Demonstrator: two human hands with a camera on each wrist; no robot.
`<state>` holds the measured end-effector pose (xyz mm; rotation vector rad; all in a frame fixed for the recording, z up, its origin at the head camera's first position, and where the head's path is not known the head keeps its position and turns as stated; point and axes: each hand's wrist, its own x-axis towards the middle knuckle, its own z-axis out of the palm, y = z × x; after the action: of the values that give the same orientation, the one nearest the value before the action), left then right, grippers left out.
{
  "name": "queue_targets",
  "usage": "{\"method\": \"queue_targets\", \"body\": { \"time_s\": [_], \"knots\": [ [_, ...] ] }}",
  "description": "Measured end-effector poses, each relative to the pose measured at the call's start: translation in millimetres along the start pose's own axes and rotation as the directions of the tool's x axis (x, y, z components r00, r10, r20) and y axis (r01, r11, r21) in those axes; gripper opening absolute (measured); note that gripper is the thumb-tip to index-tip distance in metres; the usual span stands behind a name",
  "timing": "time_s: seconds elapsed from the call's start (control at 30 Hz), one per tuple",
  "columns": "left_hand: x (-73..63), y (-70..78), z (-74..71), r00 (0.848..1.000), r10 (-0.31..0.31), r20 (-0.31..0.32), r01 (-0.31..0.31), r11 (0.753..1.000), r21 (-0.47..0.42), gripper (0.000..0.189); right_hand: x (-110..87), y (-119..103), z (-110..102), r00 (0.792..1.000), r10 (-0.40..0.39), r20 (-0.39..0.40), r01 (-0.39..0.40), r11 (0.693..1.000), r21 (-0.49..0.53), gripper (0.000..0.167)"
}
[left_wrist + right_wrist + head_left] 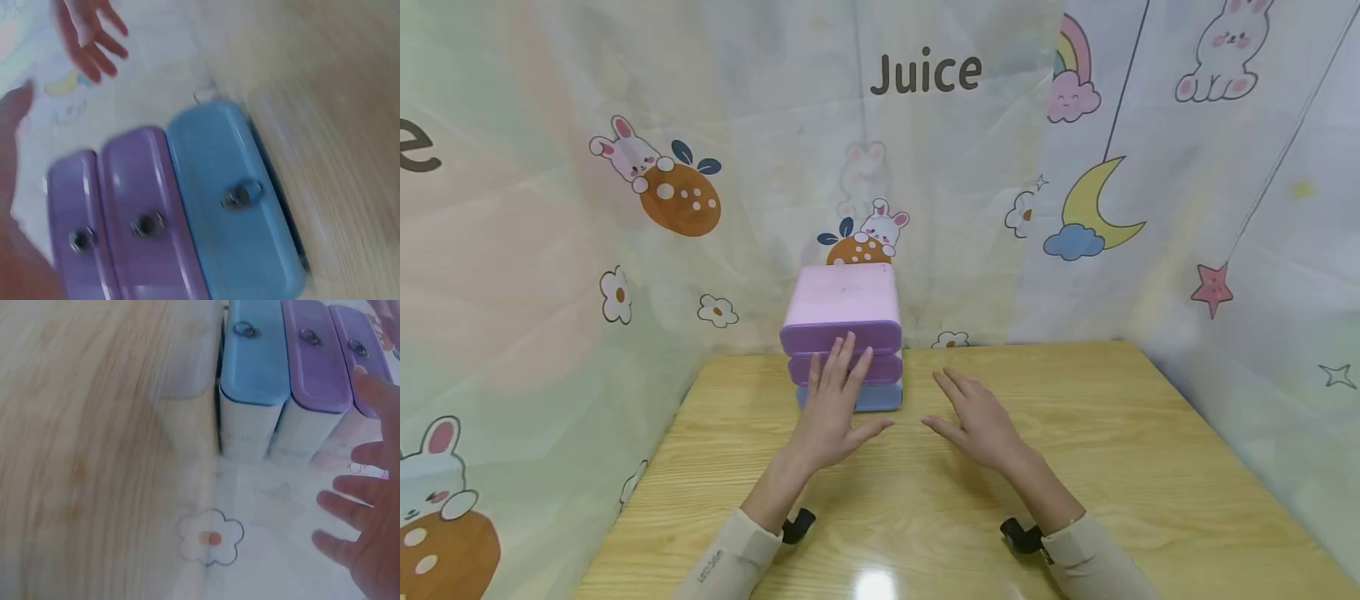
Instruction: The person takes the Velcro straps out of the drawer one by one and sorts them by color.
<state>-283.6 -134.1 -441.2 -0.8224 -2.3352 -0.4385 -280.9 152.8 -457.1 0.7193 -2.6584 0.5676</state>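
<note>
A small drawer unit point(848, 292) with a pale pink top stands at the back of the table, left of centre. It has two purple drawers over a blue drawer point(882, 398). Small metal ring pulls show on the fronts in the left wrist view, such as the ring point(252, 192) on the blue one. My left hand point(829, 421) is raised before the drawers with fingers spread, covering part of them; nothing is in it. To the right, my right hand point(983, 423) hovers over the table, fingers extended and holding nothing. All three drawers look closed.
The light wooden table point(1075, 467) reaches to a printed cloth backdrop point(955, 208), which also hangs along both sides. A black wrist mount point(799, 527) sits at the left cuff, and another black mount point(1021, 536) at the right.
</note>
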Motion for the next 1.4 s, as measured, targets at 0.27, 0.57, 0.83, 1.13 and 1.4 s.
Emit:
{"method": "queue_targets", "body": {
  "time_s": [0.27,0.57,0.83,1.13,1.4],
  "knots": [
    [12.2,-44.8,-4.7,0.915,-0.198,-0.350,0.138,0.972,-0.188,0.113,15.8,-18.1,5.6,0.988,-0.097,-0.120,0.116,0.979,0.168,0.070],
    [6.8,-72.8,-9.3,0.874,-0.447,-0.190,0.312,0.816,-0.486,0.110,39.7,-40.3,12.4,0.966,-0.179,-0.188,0.219,0.950,0.222,0.065],
    [14.0,-76.5,-7.5,0.850,-0.506,-0.145,0.301,0.694,-0.655,0.103,59.8,-58.4,16.1,0.955,-0.233,-0.183,0.268,0.943,0.197,0.063],
    [22.9,-82.3,-14.7,0.822,-0.560,-0.101,0.335,0.620,-0.710,0.082,90.7,-79.2,18.5,0.944,-0.273,-0.187,0.302,0.941,0.155,0.062],
    [27.0,-61.1,-41.0,0.848,-0.530,-0.026,0.318,0.547,-0.774,0.072,105.7,-87.1,21.8,0.955,-0.258,-0.146,0.283,0.941,0.187,0.060]
  ]
}}
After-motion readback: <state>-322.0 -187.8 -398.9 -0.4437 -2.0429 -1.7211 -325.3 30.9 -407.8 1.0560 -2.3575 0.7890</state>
